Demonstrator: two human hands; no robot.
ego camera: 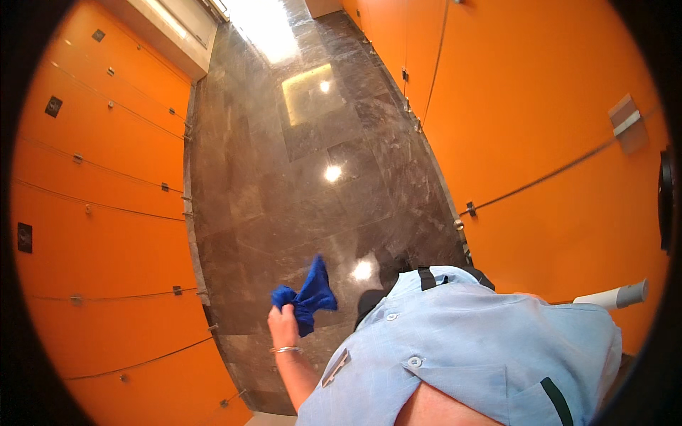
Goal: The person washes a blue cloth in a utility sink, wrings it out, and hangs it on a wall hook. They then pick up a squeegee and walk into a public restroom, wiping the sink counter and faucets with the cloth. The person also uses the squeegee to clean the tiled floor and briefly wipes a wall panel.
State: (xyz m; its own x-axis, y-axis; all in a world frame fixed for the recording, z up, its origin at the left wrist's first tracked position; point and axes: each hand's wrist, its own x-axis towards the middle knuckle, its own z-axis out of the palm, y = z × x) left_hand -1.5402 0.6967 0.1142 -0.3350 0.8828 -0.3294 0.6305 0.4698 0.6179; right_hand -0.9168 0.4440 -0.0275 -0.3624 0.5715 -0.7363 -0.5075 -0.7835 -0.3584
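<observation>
My left hand grips a crumpled blue cloth that hangs over the dark tiled floor, with a metal bangle on the wrist. The cloth touches neither wall. My right hand is out of view. On that side a white cylinder with a grey end sticks out past my light blue shirt, close to the orange panel; what holds it is hidden. The shirt's front and a small badge fill the lower part of the view.
Glossy orange panels with metal fittings line the left side. Larger orange panels stand on the right, with a clear-and-metal fitting at a seam. Between them runs a dark tiled floor with light reflections. A pale ledge juts out at the upper left.
</observation>
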